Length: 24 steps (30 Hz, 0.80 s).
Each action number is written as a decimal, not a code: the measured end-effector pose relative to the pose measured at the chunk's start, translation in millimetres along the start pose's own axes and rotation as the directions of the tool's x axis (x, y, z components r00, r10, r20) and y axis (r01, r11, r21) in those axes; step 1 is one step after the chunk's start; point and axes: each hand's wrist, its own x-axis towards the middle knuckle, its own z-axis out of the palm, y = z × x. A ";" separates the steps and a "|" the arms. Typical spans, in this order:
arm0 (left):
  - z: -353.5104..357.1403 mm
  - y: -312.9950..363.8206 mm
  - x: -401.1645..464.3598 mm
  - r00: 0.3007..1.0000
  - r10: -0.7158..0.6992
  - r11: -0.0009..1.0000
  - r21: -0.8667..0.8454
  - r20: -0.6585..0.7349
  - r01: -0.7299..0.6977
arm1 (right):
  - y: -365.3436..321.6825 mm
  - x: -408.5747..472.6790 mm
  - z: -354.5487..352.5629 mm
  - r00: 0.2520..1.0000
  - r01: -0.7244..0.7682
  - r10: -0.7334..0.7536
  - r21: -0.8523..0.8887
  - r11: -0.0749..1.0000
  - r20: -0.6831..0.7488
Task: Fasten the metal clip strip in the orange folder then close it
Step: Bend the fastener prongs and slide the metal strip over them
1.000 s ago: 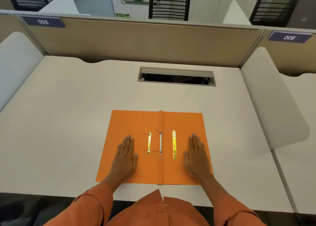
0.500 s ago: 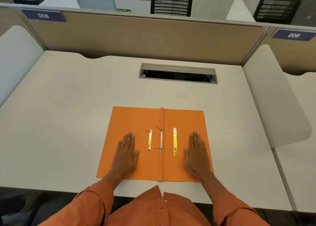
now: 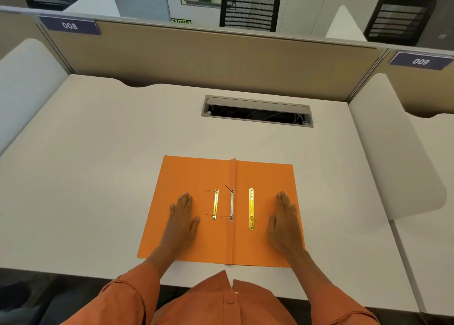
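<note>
Orange folder (image 3: 196, 177) lies wide open on the white bench (image 3: 98, 164), right near the front edge. Left hand (image 3: 181, 216) and right hand (image 3: 285, 219) rest flat, fingers spread, one per flap, holding nothing. Loose gold clip strip (image 3: 251, 209) sits just right of the spine.

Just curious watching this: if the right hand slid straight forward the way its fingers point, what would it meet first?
Probably nothing at first: the right hand would cross bare orange folder, then open desk.
</note>
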 end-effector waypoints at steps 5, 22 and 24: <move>-9.1 18.1 -10.7 0.972 0.001 0.983 -0.180 -0.237 -0.045 | -28.9 22.7 -25.9 0.994 -0.021 0.047 0.251 0.968 -0.099; 2.1 59.5 -25.8 0.991 -0.044 0.920 -0.392 -0.129 -0.010 | -50.2 92.6 -23.5 0.899 0.044 -0.070 0.070 0.997 0.432; 1.7 59.9 -25.9 0.991 -0.052 0.918 -0.397 -0.122 -0.001 | -51.8 94.6 -24.9 0.893 0.062 -0.078 0.051 0.997 0.443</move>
